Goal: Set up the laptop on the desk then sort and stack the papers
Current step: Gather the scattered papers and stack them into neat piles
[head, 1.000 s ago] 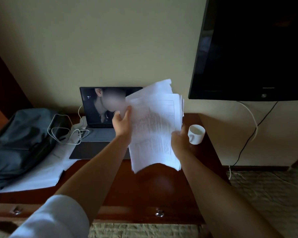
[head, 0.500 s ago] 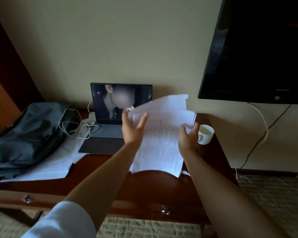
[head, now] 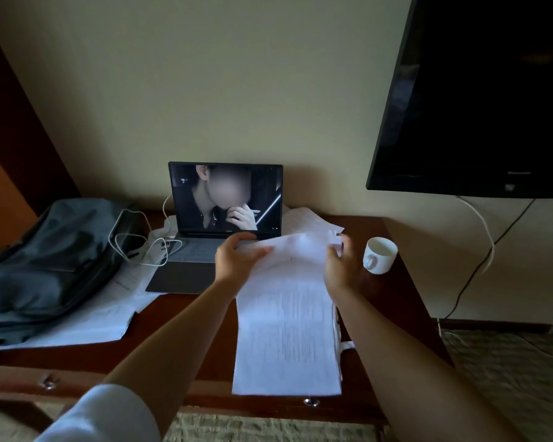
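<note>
**Stacking the papers beside the open laptop**

Laptop part looks done: thin grey metal laptop [head: 205,237] open and lit at the back of the dark red shiny wood surface [head: 406,291]. Paper step in hand now.

Tall pile of thin white printed papers [head: 288,339] just right of the laptop, running from the laptop's corner to the near edge of the surface and hanging a little over it. Top sheets curled up at the far end, not flat yet. Left hand [head: 233,260] at the far left corner of the pile, fingers [head: 256,252] bent over the top sheet and pinching it. Right hand [head: 339,266] at the far right edge, fingers curled round the lifted sheets. More white sheets [head: 304,218] fanned out behind the pile, right of the laptop screen.

Next, by the look of it: press the curled sheets down, square the edges, pull the pile back from the near edge. Paper soft, floppy and slippery, so easy to slide off or bend.

Left of the laptop: more flat white paper [head: 87,323] under a soft grey cloth bag [head: 45,260], plus a thin white looped cable [head: 134,247]. Small round white cup [head: 379,255], smooth and hard, right of the pile, near the right hand.
</note>
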